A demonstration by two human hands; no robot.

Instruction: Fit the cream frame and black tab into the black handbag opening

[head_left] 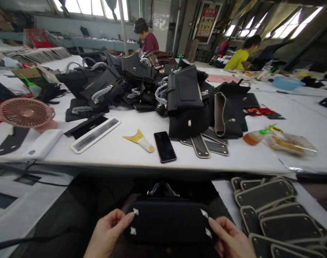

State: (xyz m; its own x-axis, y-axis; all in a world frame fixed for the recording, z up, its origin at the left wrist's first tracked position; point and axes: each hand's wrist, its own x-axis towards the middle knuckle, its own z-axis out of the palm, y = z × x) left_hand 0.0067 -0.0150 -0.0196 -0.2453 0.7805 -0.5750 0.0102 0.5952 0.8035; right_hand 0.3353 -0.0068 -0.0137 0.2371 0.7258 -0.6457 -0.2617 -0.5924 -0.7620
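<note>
A black handbag [169,219] lies bottom-up in my lap below the table edge, with small white wrapped feet at its corners. My left hand [107,234] grips its left end, thumb and fingers pinched by a white foot. My right hand [230,240] holds the right end, fingers curled against the bag near the other white feet. The bag's wrapped handle [163,188] pokes out behind it.
The white table [120,150] carries a black phone [165,146], a yellow-white scraper [139,140], a long strip [95,134], a pink fan [25,112] and a heap of black bags [185,93]. Stacked black base panels [276,211] lie at right. Other people sit at the far tables.
</note>
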